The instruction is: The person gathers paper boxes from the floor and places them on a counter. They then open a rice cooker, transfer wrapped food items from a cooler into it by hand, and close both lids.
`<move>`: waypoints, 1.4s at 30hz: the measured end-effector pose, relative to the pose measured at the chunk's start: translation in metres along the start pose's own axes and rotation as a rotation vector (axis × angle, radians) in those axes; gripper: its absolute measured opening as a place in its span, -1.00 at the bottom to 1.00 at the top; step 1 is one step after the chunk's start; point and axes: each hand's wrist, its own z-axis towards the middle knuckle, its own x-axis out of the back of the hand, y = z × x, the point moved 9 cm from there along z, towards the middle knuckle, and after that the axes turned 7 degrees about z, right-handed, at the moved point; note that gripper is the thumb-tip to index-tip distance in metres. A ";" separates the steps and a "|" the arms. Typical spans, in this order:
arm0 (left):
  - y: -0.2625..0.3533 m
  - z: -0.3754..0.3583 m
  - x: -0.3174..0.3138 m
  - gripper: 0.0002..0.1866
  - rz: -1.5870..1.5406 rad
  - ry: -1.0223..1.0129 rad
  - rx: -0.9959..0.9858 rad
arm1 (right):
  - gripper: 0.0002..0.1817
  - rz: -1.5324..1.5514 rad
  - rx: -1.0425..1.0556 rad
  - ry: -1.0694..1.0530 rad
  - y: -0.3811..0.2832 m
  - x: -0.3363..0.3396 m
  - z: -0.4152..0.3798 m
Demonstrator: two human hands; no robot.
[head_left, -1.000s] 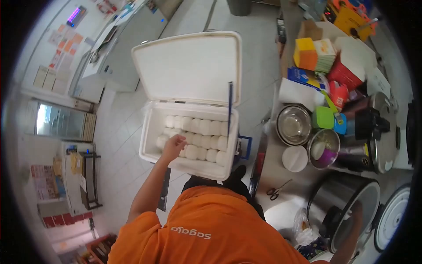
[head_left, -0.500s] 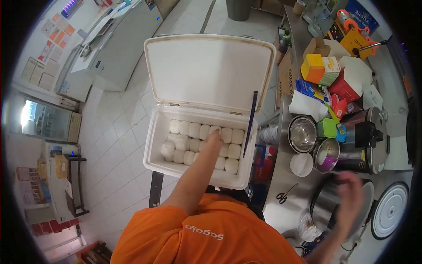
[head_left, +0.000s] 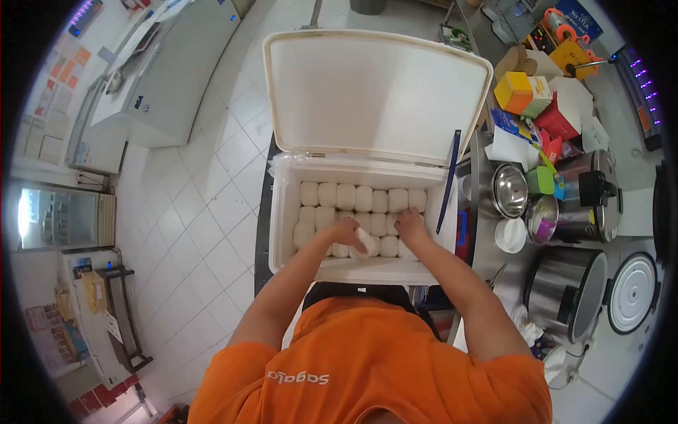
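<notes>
A white cooler box (head_left: 281, 244) stands in front of me with its lid (head_left: 367, 95) raised. Rows of white rounded bundles (head_left: 345, 194) fill its bottom. My left hand (head_left: 344, 232) is closed on one white bundle (head_left: 367, 242), held tilted over the front row. Inside the right part of the box, my right hand (head_left: 412, 227) has its fingers bent down around a bundle (head_left: 393, 225) in the middle row. That hand partly hides the bundles beneath it.
A dark blue strip (head_left: 449, 184) leans at the box's right edge. On the steel counter to the right are a metal bowl (head_left: 509, 191), a white bowl (head_left: 510, 235), a large steel pot (head_left: 565, 293) and a round lid (head_left: 632, 293). A white chest freezer (head_left: 173, 92) stands at back left.
My right hand has come from beside the counter into the box. My left hand has drawn back from the far row and now holds a bundle near the front. The view has shifted.
</notes>
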 end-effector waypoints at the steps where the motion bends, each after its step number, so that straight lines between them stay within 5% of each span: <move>1: 0.004 -0.002 -0.025 -0.18 0.124 -0.256 -0.156 | -0.75 -0.232 -0.021 0.022 -0.001 0.000 0.005; 3: 0.004 0.011 -0.040 -0.19 0.139 -0.268 -0.159 | -0.75 -0.475 -0.050 0.044 -0.003 -0.002 0.017; 6: 0.007 0.023 -0.043 -0.08 0.146 -0.282 -0.113 | -0.67 -0.075 -0.295 -0.277 0.030 -0.015 0.027; 8: 0.009 0.028 -0.052 -0.08 0.197 -0.310 -0.108 | -0.29 0.242 0.031 -0.803 -0.003 0.010 -0.010; 10: 0.011 0.040 -0.048 -0.07 0.295 -0.316 -0.113 | 0.00 0.524 -0.055 -0.815 0.005 -0.037 -0.020; 15: 0.025 0.026 -0.047 -0.01 0.335 -0.446 -0.093 | -0.04 0.691 -0.219 -0.825 0.010 -0.038 -0.031; 17: 0.024 0.021 -0.042 0.03 0.317 -0.443 -0.046 | -0.05 0.714 -0.266 -0.983 0.003 -0.034 -0.042; 21: -0.008 0.033 -0.042 -0.04 0.160 -0.318 -0.044 | -0.10 0.670 -0.232 -0.855 0.016 -0.027 -0.046; 24: 0.003 -0.017 -0.012 -0.25 -0.505 -0.188 -0.095 | -0.09 0.990 -0.113 -0.524 0.021 0.033 -0.091; 26: 0.039 -0.050 -0.003 -0.30 -0.991 -0.247 -0.137 | -0.11 1.772 0.015 -0.146 0.031 0.062 -0.145; 27: 0.065 -0.057 -0.002 -0.30 -0.952 -0.277 -0.144 | -0.11 1.791 -0.011 -0.102 0.033 0.061 -0.174; 29: 0.137 -0.065 0.008 -0.27 -1.073 -0.242 -0.317 | -0.15 2.644 0.283 0.383 0.048 0.083 -0.236; 30: 0.155 -0.063 0.008 -0.27 -0.939 -0.074 -0.215 | 0.01 2.741 0.327 0.625 0.057 0.083 -0.265; 33: 0.320 -0.073 -0.014 -0.30 -0.711 -0.330 -0.550 | -0.03 2.797 0.569 0.882 0.088 0.048 -0.331; 34: 0.360 -0.073 -0.025 -0.36 -0.780 -0.315 -0.605 | -0.07 2.848 0.420 1.096 0.105 0.020 -0.353; 38: 0.497 -0.072 -0.084 -0.32 -0.905 -0.622 -0.648 | -0.20 2.728 0.593 1.513 0.172 0.019 -0.501; 42: 0.623 -0.098 -0.121 -0.33 -0.918 -0.785 -0.848 | -0.17 2.516 0.242 1.721 0.259 0.050 -0.663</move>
